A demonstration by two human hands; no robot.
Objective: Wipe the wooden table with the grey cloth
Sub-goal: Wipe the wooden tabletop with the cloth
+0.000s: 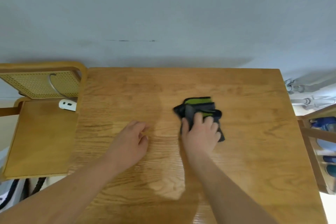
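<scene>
The wooden table (245, 151) fills the lower middle of the view. A grey cloth (198, 105) with green patches lies crumpled on it, right of centre. My right hand (201, 132) lies on the near part of the cloth with its fingers curled into the folds, gripping it. My left hand (131, 140) rests on the bare wood to the left of the cloth, a hand's width away, fingers loosely curled and holding nothing.
A wooden chair (41, 132) with a cane back stands against the table's left side, with a small white device (67, 104) on its seat. A wooden rack (316, 142) with blue items stands at the right. A pale wall (163, 14) rises behind the far edge.
</scene>
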